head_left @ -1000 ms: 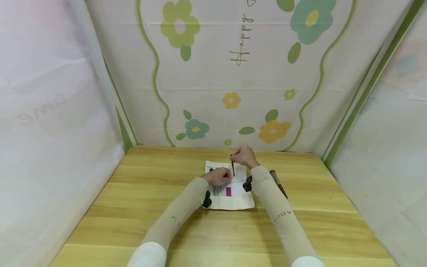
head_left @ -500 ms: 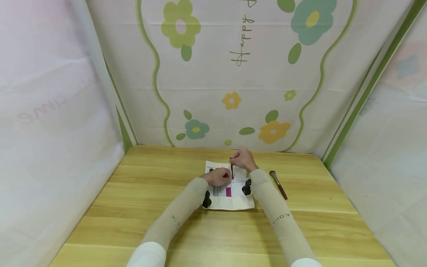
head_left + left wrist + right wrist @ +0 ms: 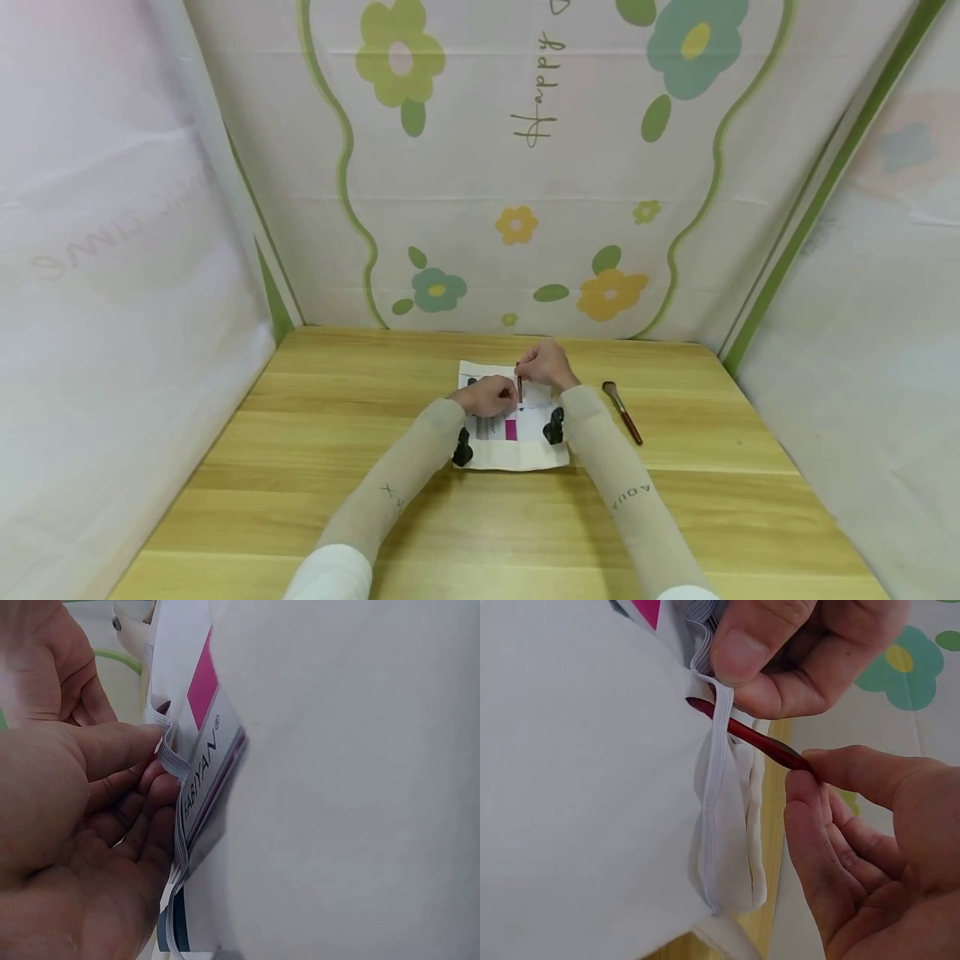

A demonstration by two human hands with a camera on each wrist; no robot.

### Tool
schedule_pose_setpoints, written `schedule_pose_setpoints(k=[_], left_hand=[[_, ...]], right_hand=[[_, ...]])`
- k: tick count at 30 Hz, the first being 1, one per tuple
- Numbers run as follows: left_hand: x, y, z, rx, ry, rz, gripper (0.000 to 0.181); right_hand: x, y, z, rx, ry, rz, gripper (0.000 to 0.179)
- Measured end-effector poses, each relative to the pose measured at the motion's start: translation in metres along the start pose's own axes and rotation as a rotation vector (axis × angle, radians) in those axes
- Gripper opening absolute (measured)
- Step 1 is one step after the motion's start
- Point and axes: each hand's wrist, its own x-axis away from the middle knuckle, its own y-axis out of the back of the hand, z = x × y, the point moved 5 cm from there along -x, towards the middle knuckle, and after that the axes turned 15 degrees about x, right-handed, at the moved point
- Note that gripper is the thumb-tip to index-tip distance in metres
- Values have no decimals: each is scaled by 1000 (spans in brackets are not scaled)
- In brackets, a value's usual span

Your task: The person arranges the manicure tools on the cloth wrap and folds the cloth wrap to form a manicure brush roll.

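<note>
Red handle (image 3: pixel 769 746) is pinched in right hand (image 3: pixel 885 855), tip poking out beneath white elastic band (image 3: pixel 718 772) on the cloth (image 3: pixel 592 787); band is pinched in left hand (image 3: pixel 802 652). Band should probably be held lifted at 1 spot and handle slid through straight, gently, so nothing gets dragged along.

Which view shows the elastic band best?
Right wrist: a long stretch of the elastic band shows close up, crossing over the red stick. The left wrist view shows it pinched by the left hand; in the head view it is too small to trace.
</note>
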Motion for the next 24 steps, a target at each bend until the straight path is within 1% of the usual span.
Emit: schedule_pose_setpoints(k=[3, 9, 13, 16, 21, 24], left_hand=[[0, 0, 0, 0, 4, -1, 18], [2, 1, -1, -18, -8, -6, 18], [3, 1, -2, -23, -17, -11, 17], [4, 0, -2, -26, -12, -16, 18], [4, -1, -2, -21, 2, -20, 18], [3, -2, -2, -4, -5, -17, 18]], right_hand=[[2, -2, -2, 3, -13, 27, 4], [9, -5, -3, 5, -16, 64, 6], [13, -8, -5, 0, -34, 96, 6], [16, -10, -5, -6, -41, 126, 6], [19, -11, -6, 10, -25, 151, 7], [20, -11, -8, 28, -22, 158, 9]])
